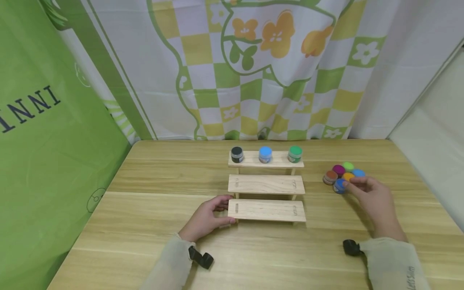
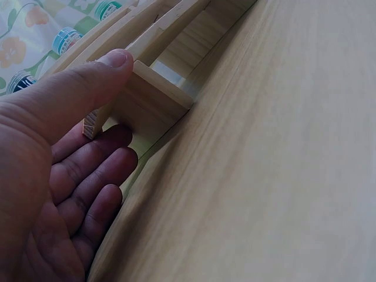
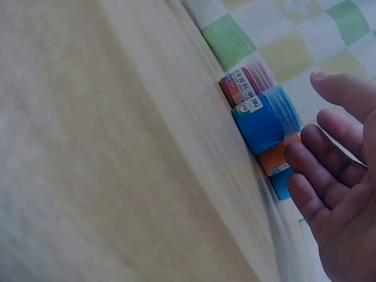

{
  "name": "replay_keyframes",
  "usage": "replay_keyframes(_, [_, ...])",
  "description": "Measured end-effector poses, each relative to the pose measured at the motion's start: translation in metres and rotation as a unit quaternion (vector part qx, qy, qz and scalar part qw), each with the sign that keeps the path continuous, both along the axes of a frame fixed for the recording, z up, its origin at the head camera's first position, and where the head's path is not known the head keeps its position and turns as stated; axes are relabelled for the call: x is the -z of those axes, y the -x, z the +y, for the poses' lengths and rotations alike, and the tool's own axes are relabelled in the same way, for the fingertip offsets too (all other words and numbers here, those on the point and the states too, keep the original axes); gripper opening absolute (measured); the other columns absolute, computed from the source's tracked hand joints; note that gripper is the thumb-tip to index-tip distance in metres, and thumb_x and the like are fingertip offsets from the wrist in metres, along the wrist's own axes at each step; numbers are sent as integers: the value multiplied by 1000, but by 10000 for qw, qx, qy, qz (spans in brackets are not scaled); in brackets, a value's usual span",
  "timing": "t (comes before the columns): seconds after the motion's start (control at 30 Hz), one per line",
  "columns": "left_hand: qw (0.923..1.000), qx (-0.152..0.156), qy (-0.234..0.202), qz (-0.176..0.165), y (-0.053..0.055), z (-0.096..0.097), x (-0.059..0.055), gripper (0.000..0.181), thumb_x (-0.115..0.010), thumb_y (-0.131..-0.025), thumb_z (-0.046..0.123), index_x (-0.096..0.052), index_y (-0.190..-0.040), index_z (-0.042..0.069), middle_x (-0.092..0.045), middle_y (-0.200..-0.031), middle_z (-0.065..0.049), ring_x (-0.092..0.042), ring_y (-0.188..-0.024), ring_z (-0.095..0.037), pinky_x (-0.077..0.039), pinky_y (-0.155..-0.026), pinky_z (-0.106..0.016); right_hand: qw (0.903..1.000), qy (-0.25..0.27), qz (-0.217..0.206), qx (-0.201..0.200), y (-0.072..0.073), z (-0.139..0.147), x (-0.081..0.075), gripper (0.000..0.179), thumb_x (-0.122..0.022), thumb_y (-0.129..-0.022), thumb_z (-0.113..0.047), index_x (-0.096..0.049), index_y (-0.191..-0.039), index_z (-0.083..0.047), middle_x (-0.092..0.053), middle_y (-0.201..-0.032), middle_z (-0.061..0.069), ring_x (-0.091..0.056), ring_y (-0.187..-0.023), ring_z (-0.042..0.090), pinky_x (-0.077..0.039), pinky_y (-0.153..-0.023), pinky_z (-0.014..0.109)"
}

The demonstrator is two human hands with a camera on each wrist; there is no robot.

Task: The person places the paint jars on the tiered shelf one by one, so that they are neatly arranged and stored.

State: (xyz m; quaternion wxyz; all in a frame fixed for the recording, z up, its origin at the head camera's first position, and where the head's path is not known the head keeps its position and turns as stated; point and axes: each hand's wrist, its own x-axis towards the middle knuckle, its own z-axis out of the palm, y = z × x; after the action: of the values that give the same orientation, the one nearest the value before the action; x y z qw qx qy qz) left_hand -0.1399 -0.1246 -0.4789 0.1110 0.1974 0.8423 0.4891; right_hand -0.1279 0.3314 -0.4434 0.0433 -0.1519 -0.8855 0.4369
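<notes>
A three-step wooden display stand [image 1: 266,210] stands on the table, its lowest step toward me. My left hand [image 1: 206,218] holds the left end of that step, thumb at the front corner and fingers behind it. In the left wrist view the thumb [image 2: 88,88] lies against the board's edge. My right hand [image 1: 378,203] reaches over a cluster of small paint jars, its thumb and fingers spread around the near dark blue jar [image 1: 339,186]. Seen from the right wrist, the fingers [image 3: 329,158] are apart, with that blue jar [image 3: 258,123] just beyond them.
Black [image 1: 237,154], light blue [image 1: 265,154] and green [image 1: 295,154] jars stand along the top step. Around the dark blue jar are brown [image 1: 330,177], purple [image 1: 338,170], lime [image 1: 348,166], orange [image 1: 348,177] and light blue jars. A patterned curtain [image 1: 203,96] hangs behind the table.
</notes>
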Motion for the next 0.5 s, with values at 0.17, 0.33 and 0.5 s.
replay_keyframes(0.17, [10000, -3, 28, -5, 0, 0, 0, 67, -79, -70, 40, -52, -130, 25, -59, -115, 10, -56, -103, -9, -45, -92, -35, 9999, 105, -42, -53, 0, 1, 7, 65, -60, -81, -57, -53, -123, -8, -56, -115, 9, -51, -96, 16, -46, -73, 28])
replay_keyframes(0.33, [10000, -5, 69, 20, 0, 0, 0, 68, -78, -70, 42, -51, -130, 25, -59, -115, 10, -56, -103, -9, -44, -92, -34, 10000, 34, -39, -69, 1, 3, 12, 66, -61, -80, -57, -53, -123, -8, -56, -114, 9, -51, -96, 17, -45, -68, 24])
replay_keyframes(0.5, [10000, -18, 73, 13, 0, 0, 0, 67, -79, -70, 41, -52, -130, 25, -59, -115, 11, -56, -103, -9, -45, -92, -34, 9999, -39, -51, -119, 2, 3, 13, 68, -62, -80, -58, -53, -124, -7, -56, -116, 9, -52, -95, 15, -46, -68, 22])
